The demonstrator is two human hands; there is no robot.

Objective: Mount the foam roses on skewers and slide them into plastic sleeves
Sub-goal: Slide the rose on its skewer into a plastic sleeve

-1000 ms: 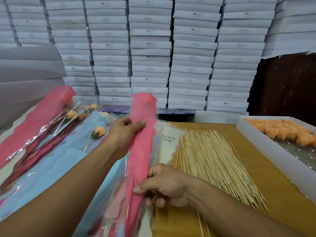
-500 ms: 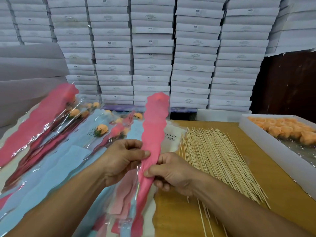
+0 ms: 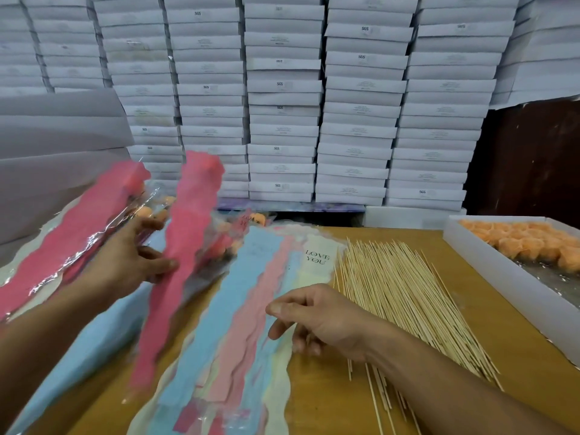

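My left hand (image 3: 131,262) grips a long pink plastic sleeve (image 3: 179,262), blurred by motion, and holds it tilted above the left of the table. My right hand (image 3: 317,321) hovers with loosely curled fingers and nothing in it, over the flat stack of blue, pink and cream sleeves (image 3: 238,309), beside the pile of wooden skewers (image 3: 405,293). Orange foam roses (image 3: 527,243) fill the white tray (image 3: 489,265) at the right. Finished sleeves holding roses (image 3: 78,233) lie heaped at the far left.
Tall stacks of white flat boxes (image 3: 282,105) wall off the back of the wooden table (image 3: 329,387). Large grey sheets (image 3: 56,139) lean at the left. A dark panel (image 3: 533,158) stands at the back right.
My right hand has let go of the pink sleeve and dropped toward the stack. My left hand has carried the sleeve leftward, toward the finished heap.
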